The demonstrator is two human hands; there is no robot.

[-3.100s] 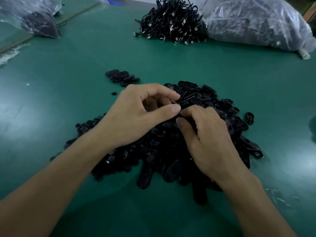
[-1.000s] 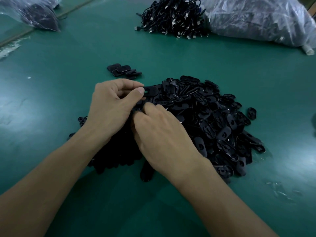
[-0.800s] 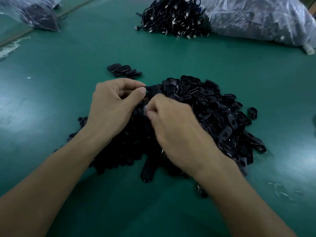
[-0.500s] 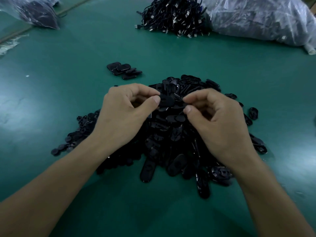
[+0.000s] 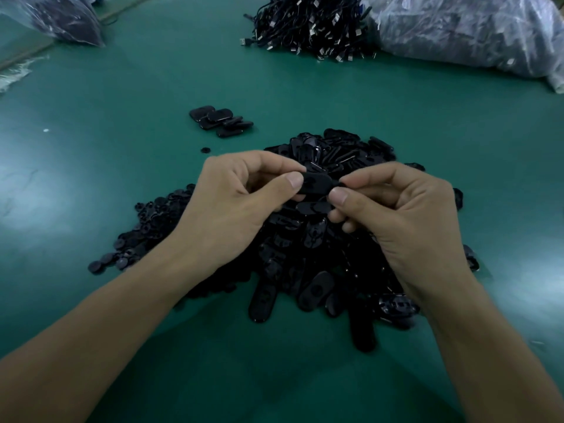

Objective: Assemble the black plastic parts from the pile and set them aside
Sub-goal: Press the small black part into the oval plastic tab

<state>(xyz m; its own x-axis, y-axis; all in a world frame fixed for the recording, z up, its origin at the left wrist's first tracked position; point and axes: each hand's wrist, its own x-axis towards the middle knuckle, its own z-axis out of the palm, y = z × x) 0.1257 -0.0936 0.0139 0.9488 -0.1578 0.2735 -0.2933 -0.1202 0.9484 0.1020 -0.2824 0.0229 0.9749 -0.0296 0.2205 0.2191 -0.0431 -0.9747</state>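
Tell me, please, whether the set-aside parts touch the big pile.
No, bare green table separates the set-aside parts from the pile.

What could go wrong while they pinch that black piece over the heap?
The black part is pinched only at its ends by the left hand and right hand; if it slips, it may drop into the pile and vanish among lookalikes. The set-aside group lies nearby and could get mixed in.
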